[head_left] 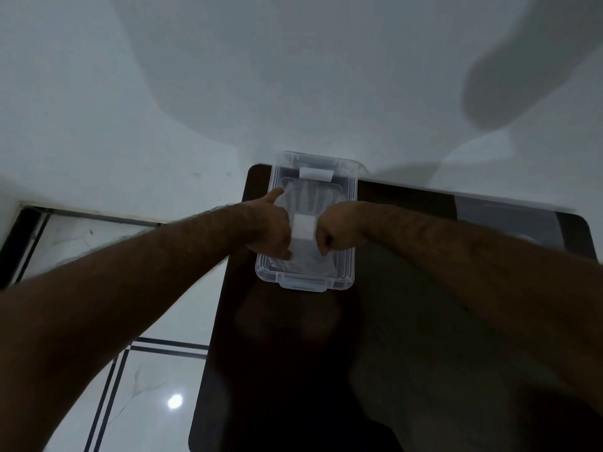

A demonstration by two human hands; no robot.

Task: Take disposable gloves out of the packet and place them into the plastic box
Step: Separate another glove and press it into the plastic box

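A clear plastic box [348, 272] stands on the dark table, its far end against the wall. Inside it a transparent disposable glove [310, 197] lies spread flat, fingers pointing toward the wall, with a white rectangular patch [303, 228] over its middle. My left hand [270, 230] is over the box's left side, thumb stretched toward the wall and fingertips pinching the glove's near edge. My right hand [336, 233] is curled into a fist over the right side and pinches the same near edge. A clear sheet-like item, perhaps the packet [505, 216], lies at the table's back right.
The dark table [293, 370] has rounded corners and its left edge drops to a glossy white tiled floor [156, 386] with dark lines. A pale wall [228, 93] rises right behind the box. A white latch [316, 173] sits at the box's far end.
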